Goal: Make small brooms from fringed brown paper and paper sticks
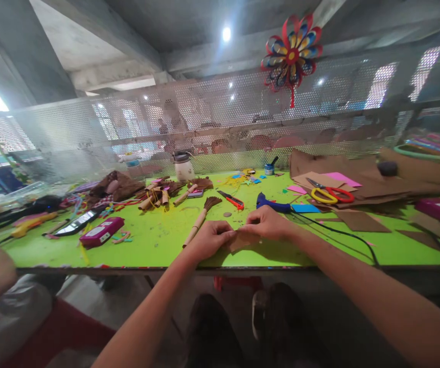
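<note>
L hand (pixel 215 238): pinching paper (pixel 245 241) at approx. 10 o'clock.
R hand (pixel 268 224): pinching at 12–1.
Paper: betw. hands, nr table's (pixel 135 254) 6 o'clock edge; prob. best worked w/ light, even pressure.

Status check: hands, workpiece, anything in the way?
Left hand, right hand: pinching brown paper. Paper over green tabletop. Blue glue gun just beyond right hand.

At centre frame I see a paper piece (pixel 245 240) before the utility knife (pixel 235 203), glue gun (pixel 277 205) to its right; frame right, scissors (pixel 324 189) on paper sheets (pixel 376 185); mesh screen (pixel 204 112) behind.
</note>
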`<state>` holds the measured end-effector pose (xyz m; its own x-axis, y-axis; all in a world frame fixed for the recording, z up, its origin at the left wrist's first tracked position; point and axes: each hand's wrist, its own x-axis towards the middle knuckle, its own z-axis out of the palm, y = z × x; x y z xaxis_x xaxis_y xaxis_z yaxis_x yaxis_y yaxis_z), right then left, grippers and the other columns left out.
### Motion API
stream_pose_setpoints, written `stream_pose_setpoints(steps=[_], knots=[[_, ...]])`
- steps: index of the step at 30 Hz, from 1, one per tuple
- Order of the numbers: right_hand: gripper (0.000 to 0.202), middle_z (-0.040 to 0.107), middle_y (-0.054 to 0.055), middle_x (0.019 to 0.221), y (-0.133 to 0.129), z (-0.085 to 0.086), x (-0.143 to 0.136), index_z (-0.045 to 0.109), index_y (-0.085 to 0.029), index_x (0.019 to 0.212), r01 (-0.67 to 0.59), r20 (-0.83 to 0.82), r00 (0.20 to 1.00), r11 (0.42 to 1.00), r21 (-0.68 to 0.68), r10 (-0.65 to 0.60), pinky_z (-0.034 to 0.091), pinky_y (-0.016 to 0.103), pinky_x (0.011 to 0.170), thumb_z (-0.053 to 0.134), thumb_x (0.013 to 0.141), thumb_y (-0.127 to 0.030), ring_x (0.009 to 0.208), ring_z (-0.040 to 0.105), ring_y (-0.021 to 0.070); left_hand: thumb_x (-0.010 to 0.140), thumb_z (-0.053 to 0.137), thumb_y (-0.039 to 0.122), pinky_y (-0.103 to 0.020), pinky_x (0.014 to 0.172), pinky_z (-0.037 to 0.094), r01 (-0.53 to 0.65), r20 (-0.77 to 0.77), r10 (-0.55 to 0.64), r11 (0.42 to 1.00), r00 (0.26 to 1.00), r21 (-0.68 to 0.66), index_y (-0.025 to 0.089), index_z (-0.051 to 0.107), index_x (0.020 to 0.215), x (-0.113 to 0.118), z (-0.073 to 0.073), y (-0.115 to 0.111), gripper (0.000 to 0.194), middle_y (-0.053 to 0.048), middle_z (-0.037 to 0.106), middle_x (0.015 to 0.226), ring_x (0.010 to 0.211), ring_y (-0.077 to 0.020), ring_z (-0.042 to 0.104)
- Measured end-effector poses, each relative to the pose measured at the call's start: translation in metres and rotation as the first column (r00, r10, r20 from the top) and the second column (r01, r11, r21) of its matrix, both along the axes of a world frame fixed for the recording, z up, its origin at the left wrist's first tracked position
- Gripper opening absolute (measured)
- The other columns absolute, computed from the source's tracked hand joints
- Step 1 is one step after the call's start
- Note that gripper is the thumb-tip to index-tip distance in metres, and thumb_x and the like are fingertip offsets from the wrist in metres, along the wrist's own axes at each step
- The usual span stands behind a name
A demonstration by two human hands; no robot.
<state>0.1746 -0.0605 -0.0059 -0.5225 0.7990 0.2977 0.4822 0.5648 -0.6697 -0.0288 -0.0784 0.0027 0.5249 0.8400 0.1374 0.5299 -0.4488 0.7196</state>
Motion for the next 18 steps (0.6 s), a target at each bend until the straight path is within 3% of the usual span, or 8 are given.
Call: stream_pose_setpoints(steps=[8, 11, 14, 18], knots=[[0.05, 0.049, -0.001, 0.049, 0.01, -0.002, 0.01, 0.057, -0.012, 0.055, -0.076, -0.141, 0.989, 0.982, -0.171, 0.052, 0.03, 0.022, 0.049, 0.051, 0.078, -0.055, 0.048, 0.039, 0.0075, 0.077, 0.055, 0.039, -0.027, 0.063, 0.043, 0.018, 0.182, 0.012, 0.986, 0.983, -0.164, 0.013, 0.061, 0.077, -0.006, -0.01, 0.008, 0.026, 0.002, 0.057, 0.055, 0.053, -0.0111, 0.053], [0.044, 0.053, 0.0, 0.056, 0.01, -0.002, 0.011, 0.064, -0.01, 0.072, -0.059, -0.331, 0.943, 0.973, -0.221, -0.018, 0.034, 0.022, 0.052, 0.052, 0.079, -0.052, 0.052, 0.044, 0.0085, 0.076, 0.058, 0.041, -0.025, 0.064, 0.042, 0.059, 0.286, 0.008, 0.973, 0.958, -0.225, 0.012, 0.06, 0.079, -0.009, -0.012, 0.009, 0.029, 0.002, 0.057, 0.058, 0.052, -0.0094, 0.051], [0.038, 0.063, 0.004, 0.077, 0.007, 0.0, 0.012, 0.064, -0.013, 0.101, -0.2, -0.483, 0.875, 0.934, -0.295, 0.035, 0.043, 0.024, 0.064, 0.056, 0.079, -0.043, 0.066, 0.055, 0.0116, 0.078, 0.058, 0.042, -0.024, 0.065, 0.041, 0.148, 0.357, -0.051, 0.957, 0.933, -0.249, 0.012, 0.06, 0.081, -0.01, -0.009, 0.005, 0.031, 0.001, 0.057, 0.061, 0.056, -0.0088, 0.051], [0.044, 0.065, 0.007, 0.101, -0.002, 0.004, 0.013, 0.06, -0.018, 0.114, -0.414, -0.444, 0.863, 0.843, -0.344, 0.243, 0.045, 0.03, 0.082, 0.065, 0.073, -0.034, 0.091, 0.059, 0.0169, 0.077, 0.059, 0.046, -0.023, 0.063, 0.04, 0.195, 0.378, -0.079, 0.94, 0.923, -0.28, 0.012, 0.06, 0.079, -0.01, -0.004, 0.001, 0.034, 0.0, 0.055, 0.061, 0.057, -0.0088, 0.05]])
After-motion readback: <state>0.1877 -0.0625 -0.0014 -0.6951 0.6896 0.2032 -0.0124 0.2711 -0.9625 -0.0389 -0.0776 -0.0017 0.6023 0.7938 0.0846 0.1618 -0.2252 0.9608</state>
